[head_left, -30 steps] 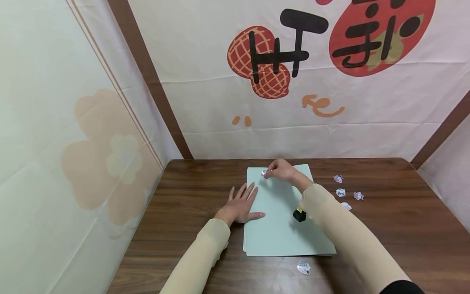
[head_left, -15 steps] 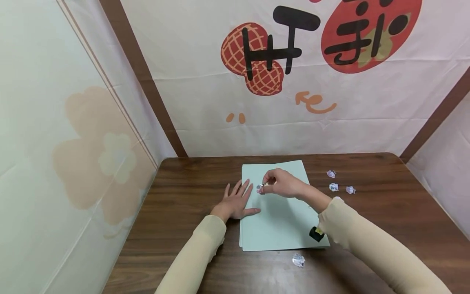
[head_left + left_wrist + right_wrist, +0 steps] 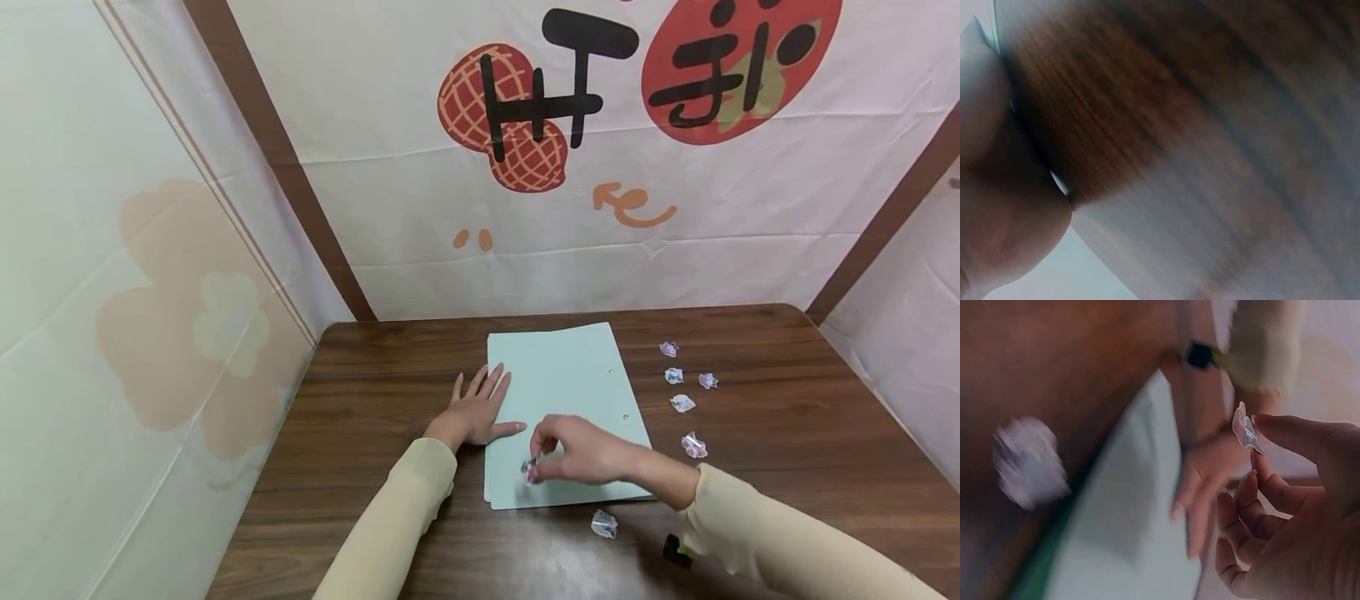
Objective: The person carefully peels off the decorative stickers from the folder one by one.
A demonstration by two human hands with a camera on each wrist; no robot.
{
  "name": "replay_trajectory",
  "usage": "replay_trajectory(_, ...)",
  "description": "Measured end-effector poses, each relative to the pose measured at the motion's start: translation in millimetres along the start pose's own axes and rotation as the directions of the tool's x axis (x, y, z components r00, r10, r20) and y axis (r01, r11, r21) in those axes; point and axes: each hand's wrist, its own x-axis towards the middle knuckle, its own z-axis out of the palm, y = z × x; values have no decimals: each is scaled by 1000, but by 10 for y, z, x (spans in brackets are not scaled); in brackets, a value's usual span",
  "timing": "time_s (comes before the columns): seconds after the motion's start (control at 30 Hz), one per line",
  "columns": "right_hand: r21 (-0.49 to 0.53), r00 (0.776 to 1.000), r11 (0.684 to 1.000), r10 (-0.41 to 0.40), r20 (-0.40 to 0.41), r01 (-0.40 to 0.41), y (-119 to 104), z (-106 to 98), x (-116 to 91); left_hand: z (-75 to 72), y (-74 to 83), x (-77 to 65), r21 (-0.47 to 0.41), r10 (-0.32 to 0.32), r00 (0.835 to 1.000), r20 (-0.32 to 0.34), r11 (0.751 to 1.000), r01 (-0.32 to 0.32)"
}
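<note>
A small sticker (image 3: pixel 529 472) with a pink and dark print is pinched between the thumb and forefinger of my right hand (image 3: pixel 587 451). In the right wrist view the sticker (image 3: pixel 1246 429) stands out past the fingertips, slightly curved. My right hand is over the lower part of a stack of pale blue-green paper (image 3: pixel 566 375). My left hand (image 3: pixel 476 414) rests spread on the left edge of that paper, its fingers straight. The left wrist view catches only part of the left hand (image 3: pixel 1004 231) beside the wooden table, blurred.
Several loose stickers (image 3: pixel 682 403) lie right of the paper, the nearest one a pink sticker (image 3: pixel 693 445). Another sticker (image 3: pixel 604 524) lies in front of the paper on the brown wooden table (image 3: pixel 390 375). A printed cloth (image 3: pixel 420 167) hangs behind the table.
My right hand has moved from the top left of the paper down towards its front edge, still pinching the sticker. The left hand stays on the paper; the head view has shifted slightly.
</note>
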Motion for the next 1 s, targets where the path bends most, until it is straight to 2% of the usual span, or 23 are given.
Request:
replay_trajectory(0.13, -79, 999, 997, -17, 38, 19, -25, 234, -95, 27, -15, 22, 8, 4, 1000, -2, 1000, -4)
replay_trajectory(0.23, -141, 997, 989, -30, 66, 39, -13, 391, -145, -16, 26, -11, 22, 8, 1000, 1, 1000, -8)
replay_trajectory(0.43, -273, 996, 960, -45, 81, 66, 64, 608, -191, -61, 94, -47, 54, 11, 1000, -4, 999, -10)
replay_trajectory(0.73, -356, 998, 933, -64, 1, 61, 117, 707, -185, 31, 42, 12, 6, 5, 1000, -4, 1000, -5)
replay_trajectory(0.87, -385, 998, 922, -48, -48, 26, 131, 721, -168, 13, 14, 12, -22, 14, 1000, -12, 1000, -15)
replay_trajectory(1.0, -394, 996, 919, -58, -68, 26, 128, 707, -177, -10, -10, 14, -31, 16, 1000, 0, 999, -16)
